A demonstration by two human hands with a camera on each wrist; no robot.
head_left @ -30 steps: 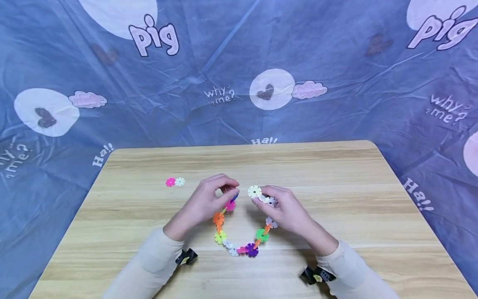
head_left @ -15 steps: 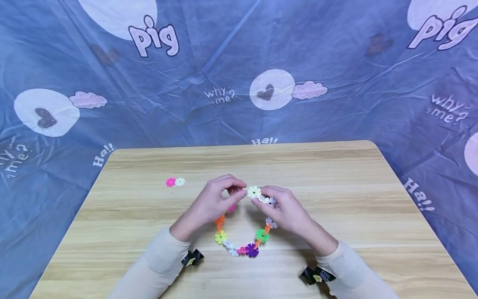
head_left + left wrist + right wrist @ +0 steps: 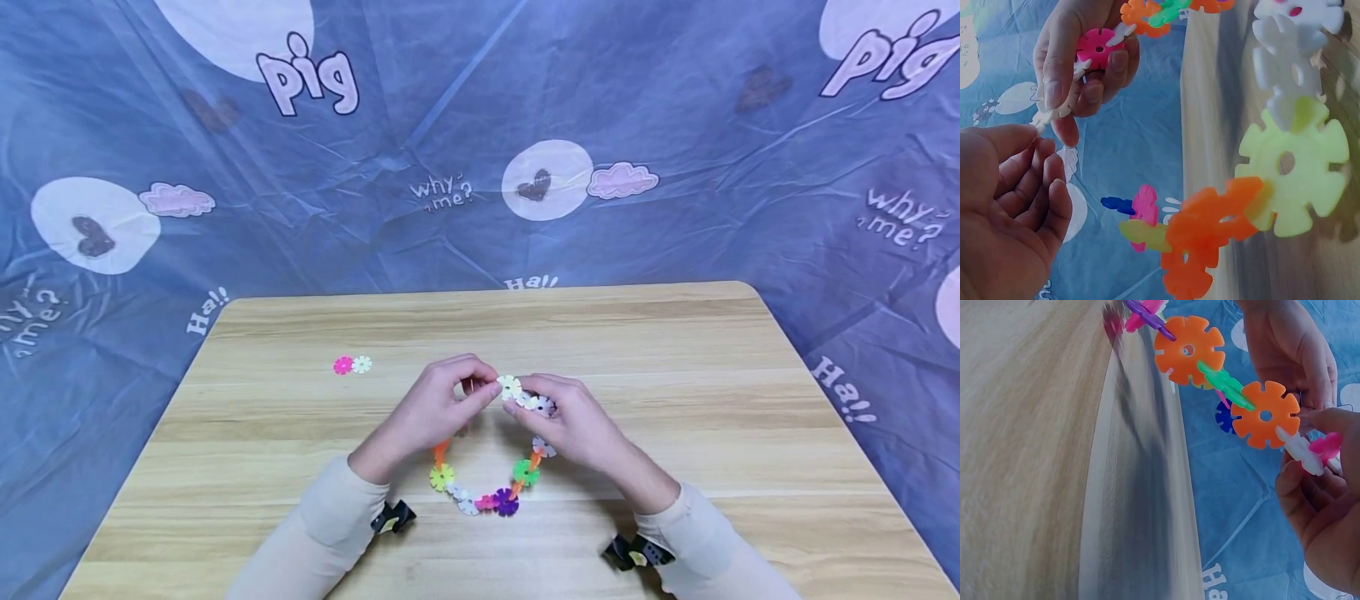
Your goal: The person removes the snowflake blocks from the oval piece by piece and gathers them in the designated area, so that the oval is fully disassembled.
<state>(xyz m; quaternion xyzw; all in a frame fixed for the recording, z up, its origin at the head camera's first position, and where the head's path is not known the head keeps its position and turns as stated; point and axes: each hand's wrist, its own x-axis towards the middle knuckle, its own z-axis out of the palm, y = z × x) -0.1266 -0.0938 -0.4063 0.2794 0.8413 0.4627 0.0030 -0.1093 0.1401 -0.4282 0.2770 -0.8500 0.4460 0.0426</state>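
Note:
A string of interlocking plastic snowflake discs hangs in a loop below both hands, among them a yellow disc [image 3: 441, 477], a green disc [image 3: 527, 472] and a purple disc [image 3: 506, 502]. At its upper end is a pale cream disc [image 3: 510, 387]. My left hand [image 3: 438, 404] pinches that disc's edge between thumb and forefinger, the other fingers loosely curled. My right hand [image 3: 573, 421] grips the white and pink discs beside it; the pink disc [image 3: 1100, 49] shows in the left wrist view. The string's other end, a blue disc [image 3: 1117, 204], hangs free beside a pink one.
On the wooden table [image 3: 270, 467], back left, lie a joined pink disc [image 3: 342, 366] and white disc [image 3: 362, 364]. A blue printed cloth [image 3: 420, 108] hangs behind the table edge. Each wrist wears a small black camera.
My left hand has moved right, up to the cream disc, and now pinches its edge. The blue and pink end of the string is now hidden behind it in the head view. My right hand stays nearly still.

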